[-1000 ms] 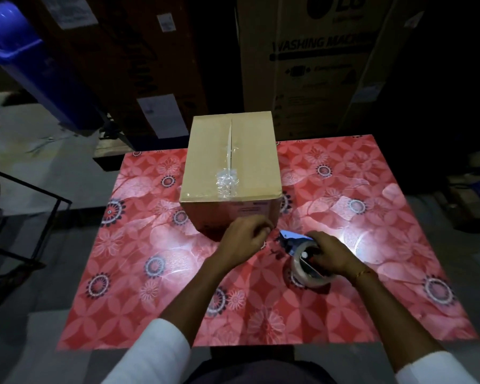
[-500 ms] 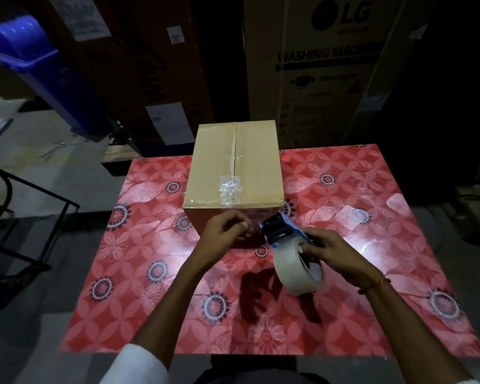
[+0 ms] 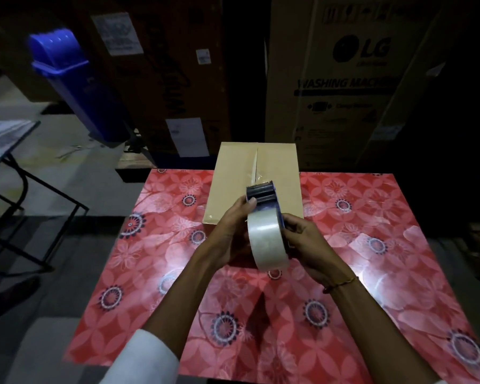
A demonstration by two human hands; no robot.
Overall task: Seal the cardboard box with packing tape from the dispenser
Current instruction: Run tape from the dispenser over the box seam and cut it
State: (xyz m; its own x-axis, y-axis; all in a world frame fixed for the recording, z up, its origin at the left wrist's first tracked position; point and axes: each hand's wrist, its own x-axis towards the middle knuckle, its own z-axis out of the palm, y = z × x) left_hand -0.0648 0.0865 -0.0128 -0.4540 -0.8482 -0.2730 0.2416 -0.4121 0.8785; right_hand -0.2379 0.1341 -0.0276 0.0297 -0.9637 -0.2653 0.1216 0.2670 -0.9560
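Head view: both hands (image 3: 234,231) grip dispenser (image 3: 265,217) over box (image 3: 233,176)

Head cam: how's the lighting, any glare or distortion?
Head view: dim, background nearly black; bright glare patches on the glossy red floral table cover; hands cast a dark shadow toward the viewer; clear tape roll in its blue dispenser lit and sharp; wide-angle bending at the edges.

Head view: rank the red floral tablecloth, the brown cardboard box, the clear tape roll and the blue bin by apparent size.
1. Red floral tablecloth
2. Brown cardboard box and blue bin: unsure, alike and at different distances
3. Clear tape roll, though nearest the camera
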